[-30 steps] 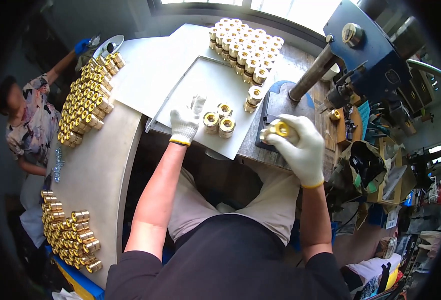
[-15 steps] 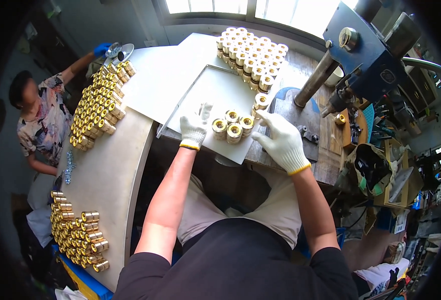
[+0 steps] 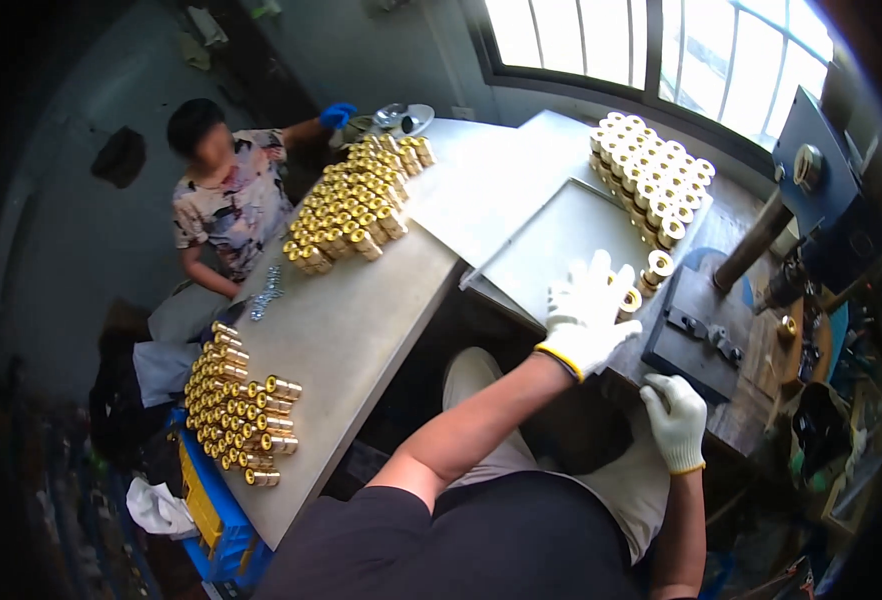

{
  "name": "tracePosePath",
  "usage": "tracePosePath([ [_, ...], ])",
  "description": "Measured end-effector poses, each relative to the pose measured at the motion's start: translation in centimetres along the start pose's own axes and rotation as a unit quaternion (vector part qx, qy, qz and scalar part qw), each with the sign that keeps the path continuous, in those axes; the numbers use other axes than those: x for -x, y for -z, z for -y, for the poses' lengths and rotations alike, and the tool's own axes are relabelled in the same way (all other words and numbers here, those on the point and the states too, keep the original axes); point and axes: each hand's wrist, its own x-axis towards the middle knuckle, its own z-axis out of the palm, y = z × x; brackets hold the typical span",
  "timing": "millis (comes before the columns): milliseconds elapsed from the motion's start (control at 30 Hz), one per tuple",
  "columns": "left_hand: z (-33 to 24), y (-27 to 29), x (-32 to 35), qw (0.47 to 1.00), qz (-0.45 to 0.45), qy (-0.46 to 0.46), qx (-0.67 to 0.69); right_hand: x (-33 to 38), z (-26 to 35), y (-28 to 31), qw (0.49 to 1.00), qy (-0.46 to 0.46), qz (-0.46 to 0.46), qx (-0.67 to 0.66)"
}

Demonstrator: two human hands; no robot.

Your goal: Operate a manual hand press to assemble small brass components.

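Observation:
My left hand (image 3: 589, 312), in a white knitted glove with a yellow cuff, reaches over the near end of a pale tray (image 3: 551, 240) with its fingers spread. Beneath and beside it are short brass cylindrical fittings with a hole through the middle, mostly hidden by the glove; one fitting (image 3: 632, 298) shows at its fingertips. Another fitting (image 3: 659, 265) stands just beyond, at the tray's right. My right hand (image 3: 677, 422), gloved alike, hovers by the bench's front edge, below the drill press base (image 3: 696, 335). Its fingers are loosely bent, apart from the thumb, and nothing shows in them.
A block of brass fittings (image 3: 651, 175) stands at the far right near the window. More fittings (image 3: 351, 200) cover the left table (image 3: 361, 320), beside a small pile of shiny metal parts (image 3: 266, 293). A seated co-worker (image 3: 231, 190) is behind it; a blue crate (image 3: 226, 530) stands below.
The view has turned left. My left hand has moved right, over the group of fittings on the tray. My right hand has drawn back from the fittings toward the bench's front edge.

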Motion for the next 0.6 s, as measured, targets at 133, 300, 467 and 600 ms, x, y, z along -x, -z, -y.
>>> tracePosePath([
  [133, 0.1, -0.1, -0.6, 0.998, 0.045, 0.031, -0.03, -0.2, 0.1, -1.1, 1.0, -0.005, -0.006, -0.015],
  [300, 1.2, 0.9, 0.2, 0.999, -0.027, -0.008, 0.037, 0.0, -0.1, -1.1, 0.999, 0.007, -0.026, -0.026],
  [467, 8.0, 3.9, -2.3, 0.998, -0.06, -0.014, 0.009, 0.0, -0.5, -1.3, 0.999, 0.006, -0.035, -0.03],
  [600, 15.7, 6.3, -8.6, 0.989, 0.018, 0.102, -0.106, 0.1, -0.9, -1.4, 0.998, 0.004, -0.057, -0.018],
])
